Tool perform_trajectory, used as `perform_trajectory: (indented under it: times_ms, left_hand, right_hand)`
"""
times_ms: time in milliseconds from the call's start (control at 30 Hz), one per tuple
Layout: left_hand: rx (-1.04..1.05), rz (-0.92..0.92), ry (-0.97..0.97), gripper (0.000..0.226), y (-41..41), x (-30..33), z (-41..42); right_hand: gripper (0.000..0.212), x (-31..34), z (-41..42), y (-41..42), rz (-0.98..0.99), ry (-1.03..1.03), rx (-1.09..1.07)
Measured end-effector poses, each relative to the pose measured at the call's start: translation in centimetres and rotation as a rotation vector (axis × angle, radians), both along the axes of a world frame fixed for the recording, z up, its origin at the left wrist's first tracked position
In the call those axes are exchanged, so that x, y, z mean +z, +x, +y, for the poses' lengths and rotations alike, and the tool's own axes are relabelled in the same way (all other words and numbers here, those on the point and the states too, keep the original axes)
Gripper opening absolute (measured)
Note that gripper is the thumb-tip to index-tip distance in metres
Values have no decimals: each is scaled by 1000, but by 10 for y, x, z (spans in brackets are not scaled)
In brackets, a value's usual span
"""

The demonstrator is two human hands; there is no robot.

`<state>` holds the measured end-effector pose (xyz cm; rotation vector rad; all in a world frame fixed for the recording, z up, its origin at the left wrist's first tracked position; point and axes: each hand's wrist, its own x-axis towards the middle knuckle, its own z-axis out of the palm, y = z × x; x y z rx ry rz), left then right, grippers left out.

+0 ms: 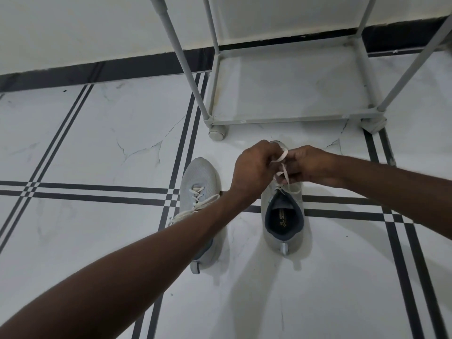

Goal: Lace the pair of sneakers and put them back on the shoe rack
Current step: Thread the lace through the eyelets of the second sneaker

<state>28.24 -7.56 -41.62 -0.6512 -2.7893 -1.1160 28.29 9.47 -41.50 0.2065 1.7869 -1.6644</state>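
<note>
Two grey sneakers stand side by side on a white tiled floor (97, 133), toes toward an empty shoe rack (288, 118) near the wall. The left sneaker (199, 182) looks laced. Over the right sneaker (283, 216), the left hand (254, 167) and right hand (308, 165) pinch a pale lace (283, 155), fingers closed on it. The lace looks soft and limp; the shoes look light, best lifted by the heel collar.

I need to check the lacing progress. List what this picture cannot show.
Head view only:
- Right sneaker: its eyelets and toe are covered by the left hand and right hand.
- Lace: its ends vanish among the fingers.
- Left sneaker: the forearm crosses its heel half.
- Shoe rack: upper shelves are cut off by the top edge.
</note>
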Motion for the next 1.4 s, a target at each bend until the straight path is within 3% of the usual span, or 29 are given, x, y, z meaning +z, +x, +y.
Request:
perform_trajectory:
  times_ms: [100, 167, 233, 333, 400, 467, 567, 600, 733, 833, 933, 1067, 1133, 1267, 1400]
  left_hand:
    - [137, -323, 189, 8, -3, 2, -6]
    - [225, -527, 312, 5, -4, 1, -15]
    - [327, -698, 439, 8, -4, 2, -25]
    - [516, -929, 530, 11, -2, 5, -42]
    - [561, -1071, 470, 19, -1, -1, -54]
    - [530, -1012, 220, 14, 0, -17, -64]
    - [274, -676, -247, 67, 9, -27, -56]
    - [168, -597, -311, 70, 14, -25, -45]
    - [65, -565, -281, 23, 22, -29, -14]
    - [43, -478, -314, 12, 15, -32, -13]
    - [-29, -376, -328, 6, 8, -27, -18]
    - [-212, -209, -589, 18, 5, -32, -54]
    - [-249, -246, -664, 19, 12, -40, -73]
    - [-252, -278, -685, 22, 13, -44, -77]
    - [-201, -313, -630, 7, 4, -47, -78]
  right_hand:
    - [18, 1, 7, 0, 130, 94, -48]
    - [10, 5, 13, -2, 483, 485, 31]
    - [16, 9, 20, -2, 749, 826, 146]
    - [36, 9, 39, 1, 785, 1156, 303]
    - [39, 5, 52, 4, 710, 1311, 352]
    - [36, 1, 57, 7, 660, 1349, 377]
    - [27, -18, 49, 13, 746, 1309, 438]
    - [29, -25, 42, 17, 770, 1279, 466]
    - [26, -40, 16, 28, 656, 884, 296]
    - [14, -40, 5, 30, 514, 697, 148]
    - [22, -38, 6, 31, 436, 576, 90]
    - [35, -43, 36, 35, 708, 833, 275]
    - [40, -51, 46, 43, 730, 956, 411]
    - [37, -59, 42, 45, 744, 962, 433]
    - [32, -56, 42, 43, 695, 931, 411]
